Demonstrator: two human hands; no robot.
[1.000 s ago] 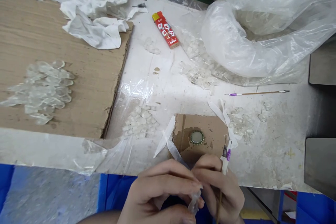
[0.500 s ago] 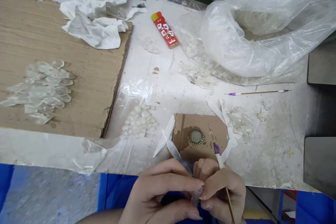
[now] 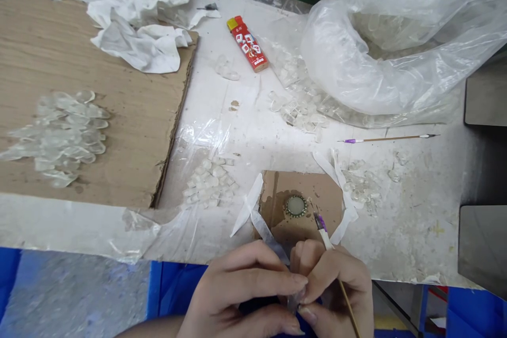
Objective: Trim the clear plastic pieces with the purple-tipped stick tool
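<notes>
My left hand [image 3: 241,290] and my right hand [image 3: 336,285] meet at the table's near edge, fingers pinched together on a small clear plastic piece [image 3: 293,301]. A thin brush [image 3: 330,251] with a purple collar also sits in my right hand, its tip pointing up-left toward a bottle cap [image 3: 296,206] on a small cardboard square [image 3: 317,193]. Just left of that square lies a heap of clear pieces [image 3: 209,182] on plastic film.
A large cardboard sheet [image 3: 138,132] on the left carries a pile of clear pieces [image 3: 63,134] and crumpled white paper [image 3: 138,37]. A red lighter [image 3: 247,44], a second brush [image 3: 390,139], more clear pieces [image 3: 301,113] and a big plastic bag [image 3: 376,58] lie farther back.
The brush in my right hand has swung from upright to leaning left, its tip nearer the bottle cap. Both hands stay pinched on the clear piece.
</notes>
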